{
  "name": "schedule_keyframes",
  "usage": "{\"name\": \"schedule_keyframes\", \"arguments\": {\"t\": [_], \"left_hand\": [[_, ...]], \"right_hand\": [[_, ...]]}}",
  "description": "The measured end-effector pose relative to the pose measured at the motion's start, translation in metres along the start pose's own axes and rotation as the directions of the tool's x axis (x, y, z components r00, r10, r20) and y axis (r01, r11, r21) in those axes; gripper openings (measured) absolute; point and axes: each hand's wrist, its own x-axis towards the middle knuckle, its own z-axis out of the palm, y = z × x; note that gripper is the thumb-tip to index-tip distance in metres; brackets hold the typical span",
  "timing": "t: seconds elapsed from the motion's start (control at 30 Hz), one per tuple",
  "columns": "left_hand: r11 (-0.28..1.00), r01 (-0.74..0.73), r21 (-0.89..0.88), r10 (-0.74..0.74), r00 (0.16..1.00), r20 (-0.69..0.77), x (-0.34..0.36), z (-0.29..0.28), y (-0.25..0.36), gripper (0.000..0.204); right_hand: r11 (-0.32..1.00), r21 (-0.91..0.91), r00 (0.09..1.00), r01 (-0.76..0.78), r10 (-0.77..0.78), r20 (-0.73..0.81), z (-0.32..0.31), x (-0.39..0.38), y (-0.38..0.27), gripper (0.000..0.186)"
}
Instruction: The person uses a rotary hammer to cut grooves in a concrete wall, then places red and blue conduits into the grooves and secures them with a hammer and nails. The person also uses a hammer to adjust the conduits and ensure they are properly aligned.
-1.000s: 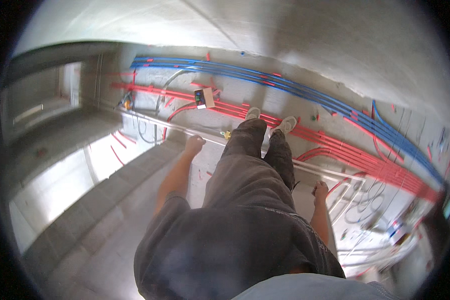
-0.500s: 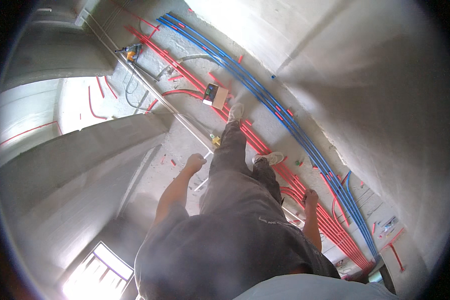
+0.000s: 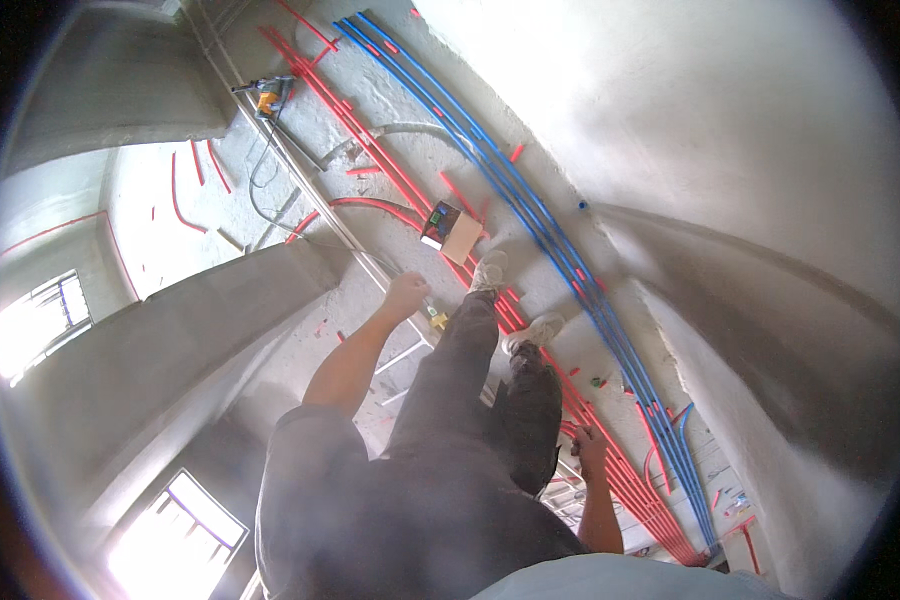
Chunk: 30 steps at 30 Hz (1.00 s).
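Note:
My left hand (image 3: 406,295) is held out beside my left thigh with its fingers curled in; nothing shows in it. Below it on the floor are a small yellow object (image 3: 438,318) and white pipes (image 3: 402,357). My right hand (image 3: 590,452) hangs at my right side above the red pipes (image 3: 615,462), fingers bent round. Whether it holds a small dark thing is too unclear to make out. Ahead of my feet, an open cardboard box (image 3: 460,238) with dark and green items inside rests over the red pipes.
Blue pipes (image 3: 530,200) run along the floor beside the right wall (image 3: 730,130). An orange and black power drill (image 3: 270,98) with a cable lies at the far left near long pale pipes (image 3: 315,195). A low wall (image 3: 180,320) stands on the left; loose red pipe pieces (image 3: 365,171) lie about.
My left hand has moved forward and up, and my right hand has shifted back and left. The box and pipes sit slightly lower in view, and my feet are in slightly different places.

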Motion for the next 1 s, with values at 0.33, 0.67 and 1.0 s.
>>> {"name": "schedule_keyframes", "arguments": {"t": [0.33, 0.67, 1.0], "left_hand": [[0.701, -0.535, 0.471, 0.430, 0.845, 0.320, 0.302, 0.218, 0.005, 0.024], [0.168, -0.807, 0.566, 0.815, 0.437, 0.380, 0.465, 0.405, 0.036, 0.042], [-0.074, -0.854, 0.515, 0.828, 0.235, 0.509, 0.531, 0.425, 0.032, 0.034]], "right_hand": [[0.891, -0.316, 0.940, 0.325, -0.341, 0.004, 0.041, 0.360, 0.093, 0.026], [0.993, -0.010, 0.986, 0.114, -0.114, -0.122, 0.100, 0.535, 0.176, 0.026], [0.643, -0.680, 0.665, 0.353, -0.684, -0.300, 0.102, 0.659, 0.118, 0.034]]}}
